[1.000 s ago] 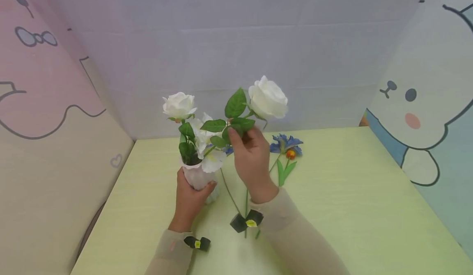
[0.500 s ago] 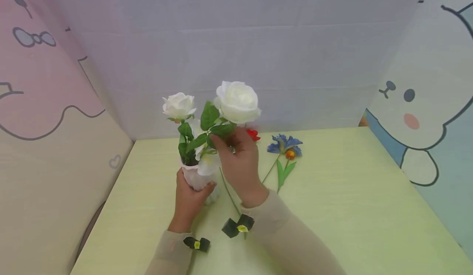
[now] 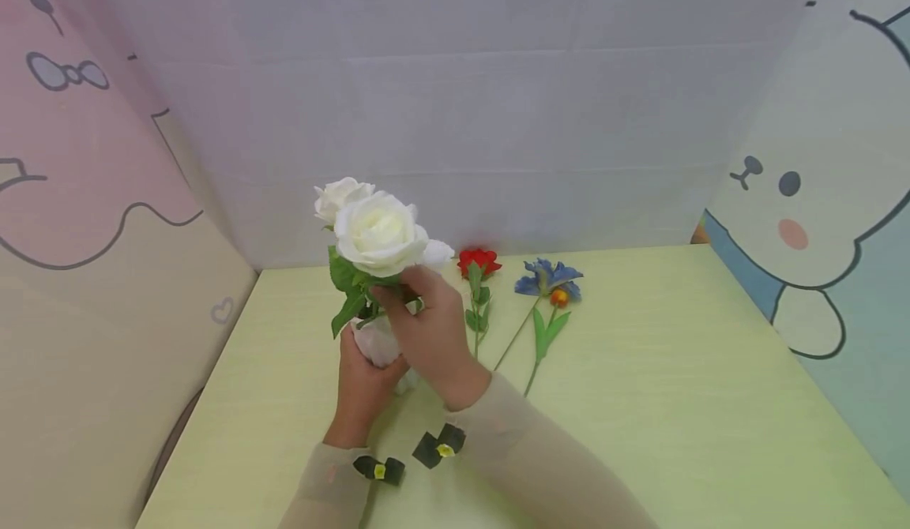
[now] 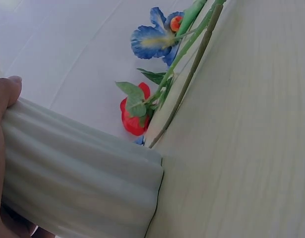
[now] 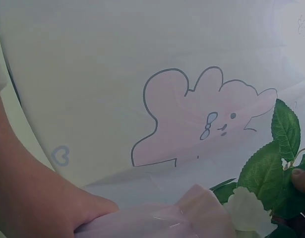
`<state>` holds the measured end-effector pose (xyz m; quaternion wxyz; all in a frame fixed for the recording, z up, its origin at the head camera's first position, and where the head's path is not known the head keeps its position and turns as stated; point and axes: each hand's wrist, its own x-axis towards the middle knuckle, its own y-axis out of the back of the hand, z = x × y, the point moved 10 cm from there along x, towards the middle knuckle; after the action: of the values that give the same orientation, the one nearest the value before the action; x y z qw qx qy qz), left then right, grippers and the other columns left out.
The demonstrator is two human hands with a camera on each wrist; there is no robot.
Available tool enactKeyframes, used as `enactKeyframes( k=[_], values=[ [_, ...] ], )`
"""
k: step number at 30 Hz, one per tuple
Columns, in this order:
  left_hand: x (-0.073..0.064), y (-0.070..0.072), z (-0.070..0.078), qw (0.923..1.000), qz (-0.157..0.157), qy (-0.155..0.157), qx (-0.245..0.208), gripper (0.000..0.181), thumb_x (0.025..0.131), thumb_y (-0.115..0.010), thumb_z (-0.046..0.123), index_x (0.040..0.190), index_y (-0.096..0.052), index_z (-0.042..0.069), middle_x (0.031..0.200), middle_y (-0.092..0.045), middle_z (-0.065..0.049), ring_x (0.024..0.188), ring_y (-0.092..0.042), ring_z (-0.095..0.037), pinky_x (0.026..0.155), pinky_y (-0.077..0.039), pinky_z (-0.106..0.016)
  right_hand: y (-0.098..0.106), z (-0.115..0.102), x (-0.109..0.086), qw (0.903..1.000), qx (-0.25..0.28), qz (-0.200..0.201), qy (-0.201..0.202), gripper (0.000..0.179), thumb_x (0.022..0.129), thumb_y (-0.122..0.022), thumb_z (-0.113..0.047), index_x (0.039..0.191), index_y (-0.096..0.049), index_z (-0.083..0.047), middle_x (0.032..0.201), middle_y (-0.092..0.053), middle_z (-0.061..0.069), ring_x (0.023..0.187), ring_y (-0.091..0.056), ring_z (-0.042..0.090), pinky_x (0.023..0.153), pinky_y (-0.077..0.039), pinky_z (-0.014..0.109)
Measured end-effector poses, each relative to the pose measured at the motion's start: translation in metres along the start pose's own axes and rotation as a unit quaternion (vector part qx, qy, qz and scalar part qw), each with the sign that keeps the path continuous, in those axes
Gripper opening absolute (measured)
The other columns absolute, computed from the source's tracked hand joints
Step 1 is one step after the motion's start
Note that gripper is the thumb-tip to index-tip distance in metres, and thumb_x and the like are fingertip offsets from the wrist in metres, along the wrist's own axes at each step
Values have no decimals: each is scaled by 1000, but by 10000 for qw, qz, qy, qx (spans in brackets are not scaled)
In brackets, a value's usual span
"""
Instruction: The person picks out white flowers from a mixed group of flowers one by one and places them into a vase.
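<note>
My left hand (image 3: 364, 387) grips a white, ribbed vase (image 3: 375, 343) standing on the table. In the left wrist view the vase's fluted side (image 4: 83, 163) shows, with the thumb (image 4: 12, 89) along it. My right hand (image 3: 435, 338) pinches a white rose (image 3: 380, 234) by its leafy stem just under the bloom, over the vase mouth. The stem's lower end is hidden behind that hand. Another white rose (image 3: 338, 197) stands in the vase, behind the held one. White petals (image 3: 437, 253) show behind the right hand. Green leaves (image 5: 264, 168) surround the right fingertip in the right wrist view.
To the right on the pale yellow table (image 3: 682, 355) lie a red flower (image 3: 479, 262), a blue iris (image 3: 548, 278) and a small orange tulip (image 3: 559, 298) with green leaves. A white cloth wall (image 3: 604, 118) rises behind, and cartoon-printed panels (image 3: 796, 197) flank the table.
My right hand has carried the white rose leftward and down, from right of the vase to over its mouth. The red flower has come into view. The left hand keeps its grip.
</note>
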<state>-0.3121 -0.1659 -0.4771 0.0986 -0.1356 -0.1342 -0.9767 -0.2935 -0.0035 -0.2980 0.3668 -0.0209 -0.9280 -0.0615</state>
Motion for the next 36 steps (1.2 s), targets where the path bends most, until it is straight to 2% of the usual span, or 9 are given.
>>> enactKeyframes(
  k=[6, 9, 13, 16, 22, 26, 30, 32, 36],
  values=[
    [2, -1, 3, 9994, -63, -312, 147, 97, 79, -91, 25, 154, -30, 24, 128, -53, -3, 105, -54, -20, 85, -46, -40, -10, 0, 0, 9987, -415, -151, 257, 9, 93, -78, -12, 94, -72, -6, 89, -70, 3, 84, -65, 15, 74, -53, 27],
    [1, -1, 6, 9989, -87, -442, 106, 95, 80, -91, 22, 153, -30, 21, 128, -52, -4, 105, -54, -21, 85, -46, -39, -16, 0, 1, 9973, -626, -235, 309, 10, 93, -77, -13, 96, -72, -5, 91, -71, 4, 87, -66, 16, 76, -53, 26],
    [-1, 1, 7, 9984, -21, -509, 245, 84, 82, -89, 16, 146, -34, 12, 128, -50, -8, 103, -54, -21, 84, -47, -39, -24, 2, 1, 9951, -862, -391, 295, 10, 93, -77, -13, 97, -73, -5, 93, -72, 4, 88, -69, 17, 78, -54, 26],
    [-1, 1, 9, 9977, -15, -588, 338, 81, 83, -88, 15, 146, -37, 10, 130, -52, -9, 107, -55, -21, 87, -47, -39, -30, 4, 0, 9907, -1205, -574, 276, 8, 91, -77, -13, 94, -74, -7, 90, -73, 2, 85, -69, 18, 79, -53, 28],
    [0, -1, 14, 9972, -60, -667, 336, 79, 83, -87, 16, 149, -44, 17, 129, -59, 0, 111, -58, -18, 93, -47, -35, -38, 13, -3, 9787, -1835, -902, 185, 5, 89, -74, -15, 92, -75, -12, 90, -75, -2, 89, -70, 16, 85, -44, 40],
    [1, -1, 15, 9959, -1, -714, 551, 64, 83, -85, 15, 138, -54, 11, 116, -65, -3, 99, -61, -19, 84, -50, -39, -38, 14, -4, 9796, -1756, -956, 188, 3, 89, -71, -15, 90, -72, -12, 87, -74, -2, 88, -70, 17, 85, -45, 42],
    [0, 1, 14, 9942, 56, -669, 840, 49, 82, -84, 15, 124, -61, 5, 103, -68, -6, 86, -63, -20, 74, -51, -43, -37, 10, -5, 9814, -1608, -957, 434, 4, 89, -69, -14, 87, -69, -11, 83, -71, -1, 84, -68, 20, 81, -48, 40],
    [0, 1, 14, 9944, 41, -625, 857, 48, 82, -84, 15, 124, -62, 6, 103, -69, -6, 87, -63, -19, 74, -52, -44, -36, 7, -6, 9824, -1508, -909, 624, 4, 89, -69, -13, 91, -69, -9, 85, -70, 1, 84, -67, 21, 81, -50, 38],
    [2, 1, 11, 9974, -23, -479, 540, 57, 83, -85, 14, 133, -58, 10, 113, -68, -4, 97, -63, -18, 82, -52, -38, -31, 4, -11, 9852, -1263, -761, 876, 13, 90, -71, -10, 101, -70, -5, 93, -72, 4, 90, -67, 21, 85, -51, 34]
  ],
)
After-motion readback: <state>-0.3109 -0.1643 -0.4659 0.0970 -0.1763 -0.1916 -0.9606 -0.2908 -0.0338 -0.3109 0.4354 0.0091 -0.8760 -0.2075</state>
